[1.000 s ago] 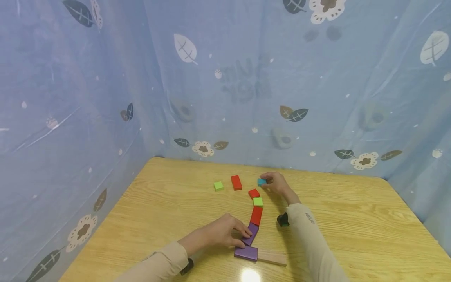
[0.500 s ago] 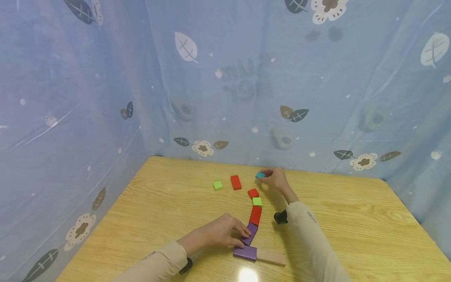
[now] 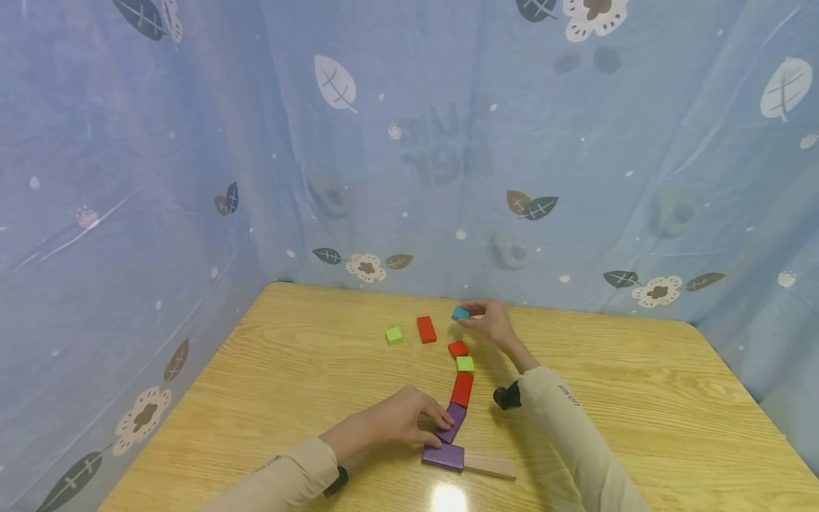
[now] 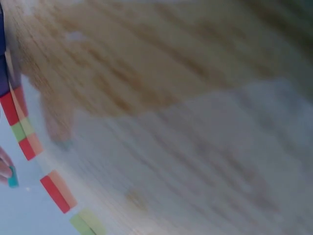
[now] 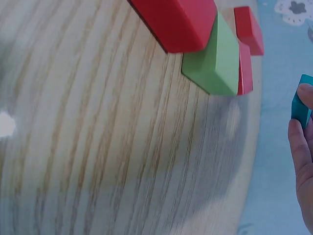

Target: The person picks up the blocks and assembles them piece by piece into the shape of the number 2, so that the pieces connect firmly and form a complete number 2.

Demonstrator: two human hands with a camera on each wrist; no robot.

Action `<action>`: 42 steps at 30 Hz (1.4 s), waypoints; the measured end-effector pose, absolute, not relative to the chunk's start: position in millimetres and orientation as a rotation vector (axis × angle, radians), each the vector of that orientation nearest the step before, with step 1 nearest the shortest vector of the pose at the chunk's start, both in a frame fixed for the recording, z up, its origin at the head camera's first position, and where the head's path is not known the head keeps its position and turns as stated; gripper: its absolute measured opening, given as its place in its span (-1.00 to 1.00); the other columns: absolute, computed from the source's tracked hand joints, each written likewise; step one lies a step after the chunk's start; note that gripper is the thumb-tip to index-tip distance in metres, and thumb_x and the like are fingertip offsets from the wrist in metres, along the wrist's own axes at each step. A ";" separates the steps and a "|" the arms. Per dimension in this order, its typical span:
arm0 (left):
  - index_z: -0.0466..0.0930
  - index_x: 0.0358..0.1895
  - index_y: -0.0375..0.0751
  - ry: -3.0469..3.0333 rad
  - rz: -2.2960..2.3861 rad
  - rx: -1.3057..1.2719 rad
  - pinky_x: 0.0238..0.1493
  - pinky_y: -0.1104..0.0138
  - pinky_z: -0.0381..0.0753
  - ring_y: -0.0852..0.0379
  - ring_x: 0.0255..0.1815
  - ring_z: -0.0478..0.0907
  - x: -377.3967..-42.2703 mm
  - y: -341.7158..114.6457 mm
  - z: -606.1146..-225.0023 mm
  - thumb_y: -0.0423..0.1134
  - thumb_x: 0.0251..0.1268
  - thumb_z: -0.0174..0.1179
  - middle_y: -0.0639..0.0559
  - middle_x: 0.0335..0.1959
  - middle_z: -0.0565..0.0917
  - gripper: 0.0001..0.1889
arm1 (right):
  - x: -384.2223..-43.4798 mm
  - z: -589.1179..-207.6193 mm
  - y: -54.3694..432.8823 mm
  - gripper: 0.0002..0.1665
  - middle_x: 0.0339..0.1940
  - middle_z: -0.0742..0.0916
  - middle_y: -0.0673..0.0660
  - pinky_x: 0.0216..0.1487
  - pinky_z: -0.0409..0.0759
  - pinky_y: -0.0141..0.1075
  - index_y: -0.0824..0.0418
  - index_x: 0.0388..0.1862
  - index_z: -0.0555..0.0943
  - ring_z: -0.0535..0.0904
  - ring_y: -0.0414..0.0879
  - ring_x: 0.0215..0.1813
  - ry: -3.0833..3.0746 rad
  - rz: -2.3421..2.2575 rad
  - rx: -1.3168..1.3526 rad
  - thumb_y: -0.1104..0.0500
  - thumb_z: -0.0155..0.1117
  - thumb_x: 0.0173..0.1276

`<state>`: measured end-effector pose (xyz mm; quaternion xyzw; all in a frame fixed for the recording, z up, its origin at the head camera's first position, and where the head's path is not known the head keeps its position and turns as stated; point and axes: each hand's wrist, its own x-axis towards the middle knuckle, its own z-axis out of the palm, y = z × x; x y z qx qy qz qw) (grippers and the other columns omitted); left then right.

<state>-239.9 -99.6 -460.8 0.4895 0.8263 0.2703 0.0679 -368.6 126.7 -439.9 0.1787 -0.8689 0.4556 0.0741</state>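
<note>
In the head view my right hand (image 3: 489, 321) pinches a small blue block (image 3: 460, 313) between thumb and fingers, near the table's back edge. The right wrist view shows the same blue block (image 5: 301, 103) at its right edge. My left hand (image 3: 406, 419) rests its fingertips on a slanted purple block (image 3: 453, 421), its thumb at the edge of a second purple block (image 3: 443, 457). From there a curved row runs away from me: a long red block (image 3: 462, 389), a light green block (image 3: 465, 364) and a short red block (image 3: 458, 348).
A plain wooden block (image 3: 489, 464) adjoins the near purple block on the right. Left of the row's far end lie a loose red block (image 3: 426, 329) and a loose green block (image 3: 394, 336). A blue patterned curtain (image 3: 409, 178) borders the wooden table (image 3: 640, 398) behind.
My right hand has carried the blue block leftward and slightly farther back, toward the loose red block. My left hand stays on the purple blocks, and the row is unchanged.
</note>
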 end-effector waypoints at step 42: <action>0.73 -0.08 -0.18 2.496 0.823 1.453 0.12 0.57 0.41 0.31 0.05 0.56 -241.2 -99.3 -461.2 -0.22 0.11 0.40 0.12 -0.04 0.70 -0.72 | -370.0 -448.5 102.9 -0.72 -0.29 0.74 0.20 -0.17 0.67 -0.21 0.35 -0.23 0.67 0.69 0.04 -0.22 -2.805 1.189 0.977 0.34 0.51 0.05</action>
